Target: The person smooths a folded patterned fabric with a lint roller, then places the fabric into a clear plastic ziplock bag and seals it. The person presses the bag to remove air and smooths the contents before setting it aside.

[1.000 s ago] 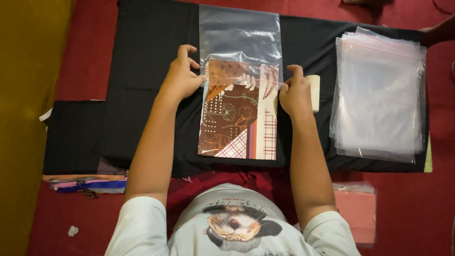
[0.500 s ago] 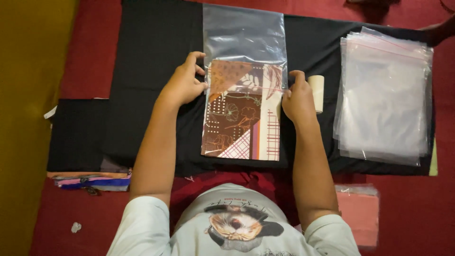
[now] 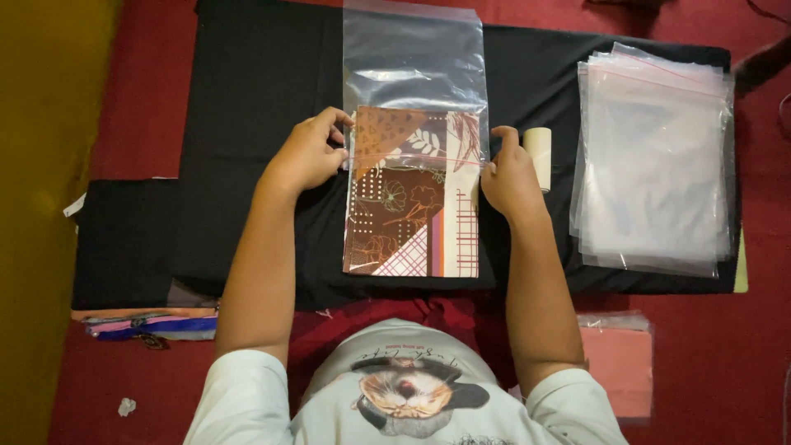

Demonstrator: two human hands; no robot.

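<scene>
Overhead, I see both of my hands working at the open mouth of a clear zip-top plastic bag [image 3: 414,74] that lies flat on a black cloth [image 3: 247,124] spread over a red floor [image 3: 700,379]. My left hand [image 3: 306,155] is curled closed, thumb and fingertips pinching the left corner of the bag's mouth; my right hand [image 3: 508,175] is likewise curled, its fingertips pinching the right corner along the thin pink zip line. Between them lies a folded patchwork-print fabric [image 3: 412,202], brown, cream and purple, with leaf and grid motifs. Its long axis runs away from my body, in line with the bag's own length; its far end sits inside the bag's mouth, while the greater near portion is outside, resting on the cloth just in front of my chest. The fabric lies midway between my hands, neither clearly nearer, and the empty length of the bag extends beyond it, away from me. A small cream roll [image 3: 539,156], perhaps tape, stands just beside my right hand. Farther right, a stack of empty clear bags [image 3: 655,165] rests on the cloth. Folded coloured fabrics [image 3: 152,323] lie at the lower left, and a packed pink bundle [image 3: 622,367] at the lower right.
</scene>
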